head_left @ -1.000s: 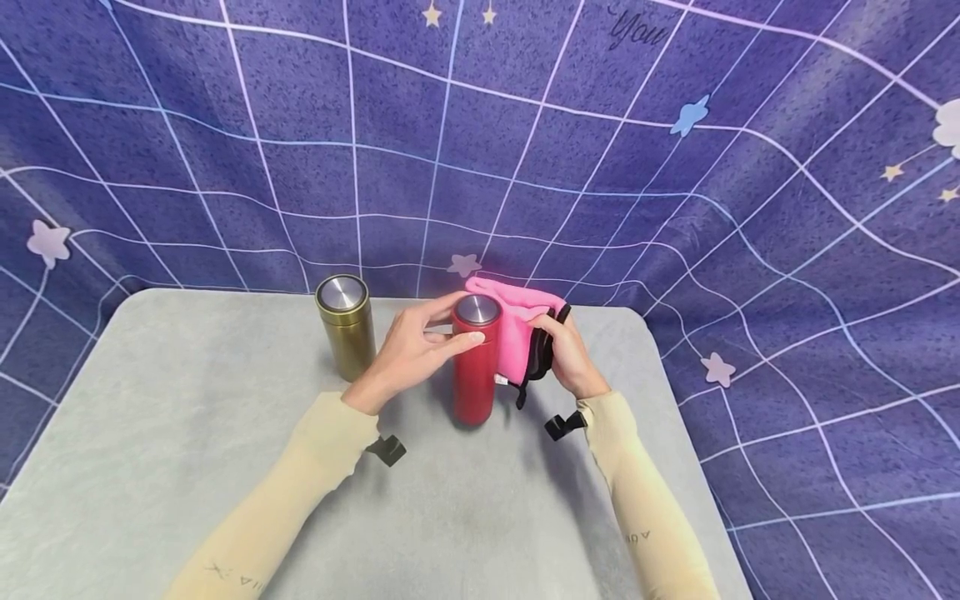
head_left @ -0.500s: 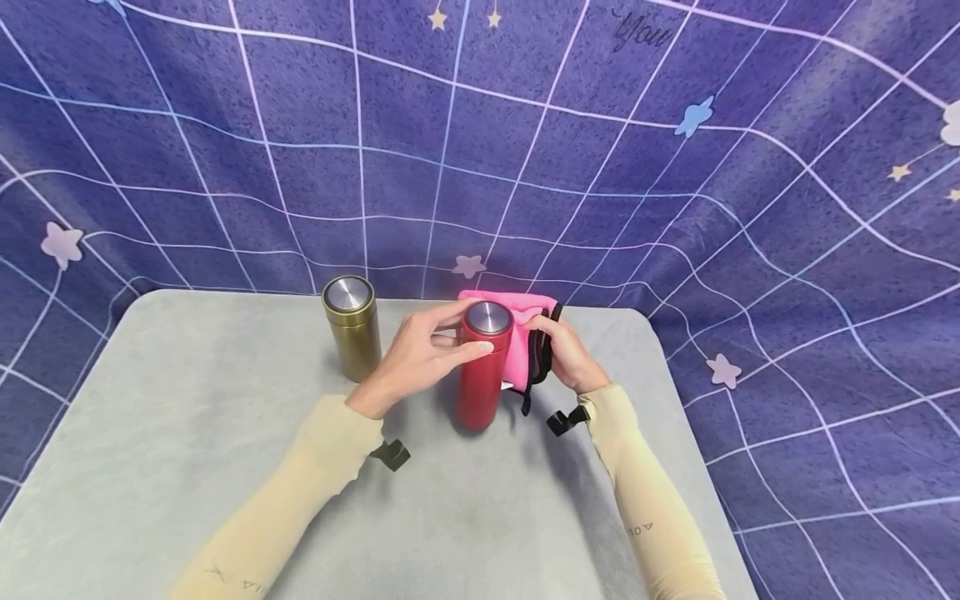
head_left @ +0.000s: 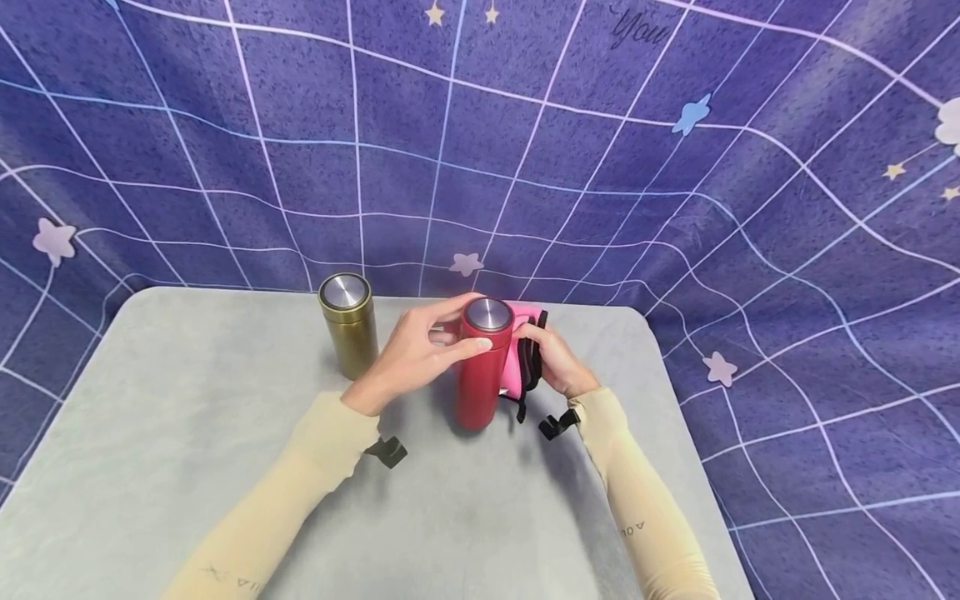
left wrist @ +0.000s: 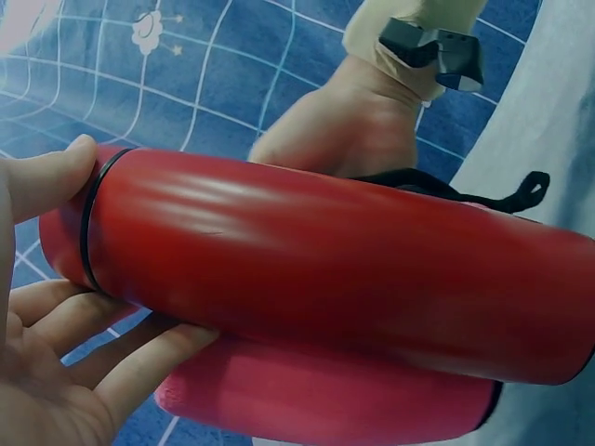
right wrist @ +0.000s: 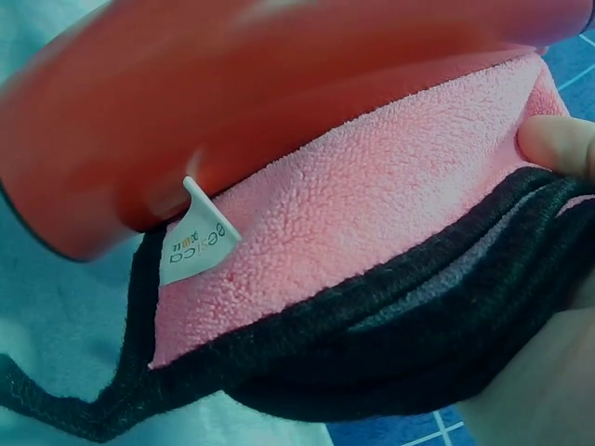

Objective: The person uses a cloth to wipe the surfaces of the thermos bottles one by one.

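Observation:
A red thermos flask [head_left: 480,383] with a silver-topped lid [head_left: 489,314] stands near the middle of the table, leaning slightly. My left hand [head_left: 420,346] grips it near the top, thumb in front and fingers behind. Against the flask's right and far side lies a folded pink cloth [right wrist: 372,186] with black edging, a white label [right wrist: 200,243] and a black loop [right wrist: 65,418]. My right hand [head_left: 558,360] pinches this cloth, its thumb pressing the pink pile. Most of the right fingers are hidden behind the cloth.
A gold thermos flask [head_left: 351,337] with a silver lid stands upright to the left, close behind the left wrist. The grey table [head_left: 187,400] ends at a purple grid-patterned curtain [head_left: 300,150] at the back and right. Black camera mounts [head_left: 388,452] stick out from both wrists.
My right hand has moved left, wrapping the pink cloth closer behind the red flask, so less pink shows. The flask has shifted slightly right; my left hand keeps its grip.

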`<state>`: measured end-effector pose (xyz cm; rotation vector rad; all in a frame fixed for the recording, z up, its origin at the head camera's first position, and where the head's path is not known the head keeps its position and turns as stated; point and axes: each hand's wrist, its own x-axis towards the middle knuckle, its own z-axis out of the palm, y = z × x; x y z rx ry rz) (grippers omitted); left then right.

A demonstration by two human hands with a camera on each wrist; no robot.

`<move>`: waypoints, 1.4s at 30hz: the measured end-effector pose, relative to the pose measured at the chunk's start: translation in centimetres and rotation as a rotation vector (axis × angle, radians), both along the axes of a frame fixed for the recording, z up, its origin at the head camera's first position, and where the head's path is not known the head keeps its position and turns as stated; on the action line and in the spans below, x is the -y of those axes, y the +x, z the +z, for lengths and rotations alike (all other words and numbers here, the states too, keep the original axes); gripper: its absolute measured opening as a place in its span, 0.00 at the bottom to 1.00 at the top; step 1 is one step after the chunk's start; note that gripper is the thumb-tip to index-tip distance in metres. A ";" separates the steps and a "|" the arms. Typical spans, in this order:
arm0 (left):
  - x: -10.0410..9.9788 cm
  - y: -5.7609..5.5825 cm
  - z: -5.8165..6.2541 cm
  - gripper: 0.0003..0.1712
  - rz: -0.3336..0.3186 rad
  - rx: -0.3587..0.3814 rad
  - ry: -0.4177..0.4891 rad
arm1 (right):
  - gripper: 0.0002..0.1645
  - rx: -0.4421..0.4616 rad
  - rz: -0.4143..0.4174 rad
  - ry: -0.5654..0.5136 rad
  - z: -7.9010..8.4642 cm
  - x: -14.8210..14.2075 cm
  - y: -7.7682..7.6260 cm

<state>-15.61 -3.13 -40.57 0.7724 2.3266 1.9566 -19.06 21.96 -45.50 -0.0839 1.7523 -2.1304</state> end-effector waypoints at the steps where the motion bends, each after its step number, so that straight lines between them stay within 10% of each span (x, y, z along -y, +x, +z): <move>1: 0.0 0.0 0.1 0.36 -0.002 0.002 0.004 | 0.13 0.003 0.007 0.000 -0.1 0.0 0.0; 25: 0.1 0.2 2.4 0.38 -0.002 0.012 0.040 | 0.14 0.112 0.136 0.026 -3.9 -0.4 0.6; 42: -0.6 0.3 1.4 0.37 -0.018 0.028 0.004 | 0.18 0.074 0.100 0.011 -2.2 -0.3 1.0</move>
